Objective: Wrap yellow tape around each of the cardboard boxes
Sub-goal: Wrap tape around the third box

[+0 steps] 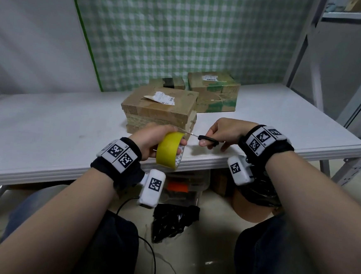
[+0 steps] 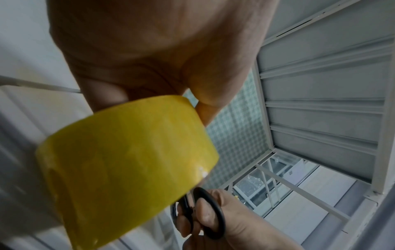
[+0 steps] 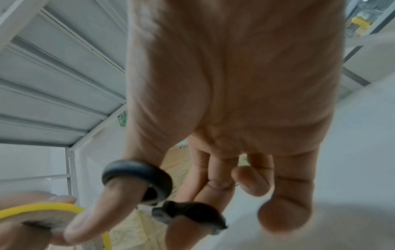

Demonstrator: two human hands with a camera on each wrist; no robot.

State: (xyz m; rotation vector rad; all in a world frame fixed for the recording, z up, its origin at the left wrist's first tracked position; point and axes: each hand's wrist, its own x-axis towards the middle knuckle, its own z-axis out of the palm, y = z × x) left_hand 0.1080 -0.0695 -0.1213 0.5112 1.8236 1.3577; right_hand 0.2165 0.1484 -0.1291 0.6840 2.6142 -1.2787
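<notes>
Cutting step: left hand [image 1: 151, 140] grips yellow tape roll [image 1: 169, 150], right hand [image 1: 224, 132] fingers through black-handled scissors [image 1: 205, 138]; next, likely snip cleanly.

Both forearms are bare, with no sleeves. Each wrist wears a black fabric wrist strap [image 1: 127, 165] topped with white square tiles printed with black-and-white coded markers [image 1: 118, 152]. A white rounded camera housing [image 1: 151, 187] bearing a similar marker hangs under each wrist. Dark trousers [image 1: 110, 246] cover the legs.
</notes>
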